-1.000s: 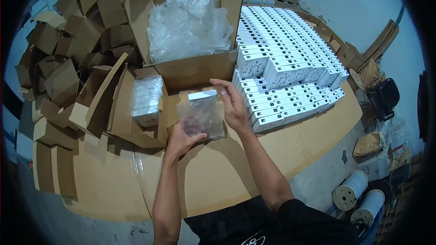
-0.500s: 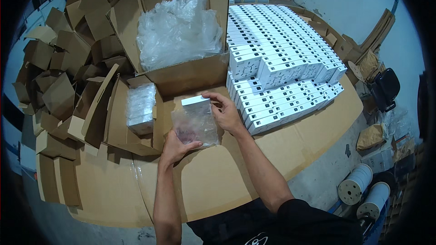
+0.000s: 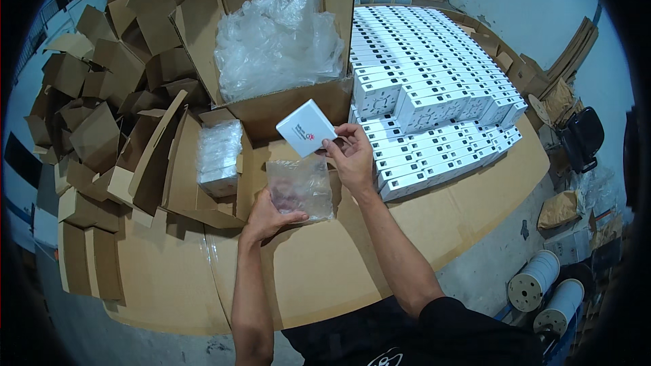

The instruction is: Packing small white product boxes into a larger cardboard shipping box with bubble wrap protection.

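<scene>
1. Cardboard sheeting covers your desk [image 3: 319, 278], which fills the middle of the frame; a pale wall [image 3: 536, 7] stands at the upper right, and grey floor [image 3: 468, 278] shows beyond the desk's edge.
2. Your right hand [image 3: 352, 154], right of the frame's centre, has a narrow grip, thumb and fingers pinching the lower right corner of a flat white box [image 3: 305, 129].
3. That box is near the centre of the frame, tilted so its corners point up and down, with small print and a red mark facing you.
4. Your left hand [image 3: 266, 218], just below the centre, has its grip on a clear plastic bag [image 3: 302, 190], with your thumb across its lower part and your fingers showing through the film.
5. You have the bag just below the box; whether their edges touch, you cannot tell.
6. Left of your hands sits an open carton [image 3: 200, 210] with a row of plastic-wrapped boxes [image 3: 219, 152] inside.
7. Above it, at the upper centre, a larger open carton [image 3: 247, 114] holds a heap of crumpled clear plastic [image 3: 278, 47].
8. To the right of your right hand, white boxes [image 3: 434, 91] stand in tight rows, some stacked on others.
9. Opened brown cartons [image 3: 102, 115] pile up across the left of the frame, and two spools [image 3: 534, 278] are at the lower right.
</scene>
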`<action>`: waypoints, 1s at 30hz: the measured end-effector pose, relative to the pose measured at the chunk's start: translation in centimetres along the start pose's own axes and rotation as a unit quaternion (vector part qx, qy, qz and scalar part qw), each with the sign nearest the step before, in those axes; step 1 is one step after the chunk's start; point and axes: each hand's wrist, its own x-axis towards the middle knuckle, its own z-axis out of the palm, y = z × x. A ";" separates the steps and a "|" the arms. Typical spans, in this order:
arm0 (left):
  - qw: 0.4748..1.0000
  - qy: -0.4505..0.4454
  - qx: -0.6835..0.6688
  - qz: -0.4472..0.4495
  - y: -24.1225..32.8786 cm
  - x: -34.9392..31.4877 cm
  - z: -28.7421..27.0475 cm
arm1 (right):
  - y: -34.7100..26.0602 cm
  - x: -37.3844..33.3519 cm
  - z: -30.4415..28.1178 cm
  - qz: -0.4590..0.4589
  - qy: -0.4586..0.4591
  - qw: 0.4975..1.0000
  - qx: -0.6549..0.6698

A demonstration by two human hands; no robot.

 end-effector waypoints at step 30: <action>0.999 0.024 -0.001 0.042 -1.2 0.6 0.1 | 0.2 -0.8 -0.5 0.159 -0.082 0.983 0.036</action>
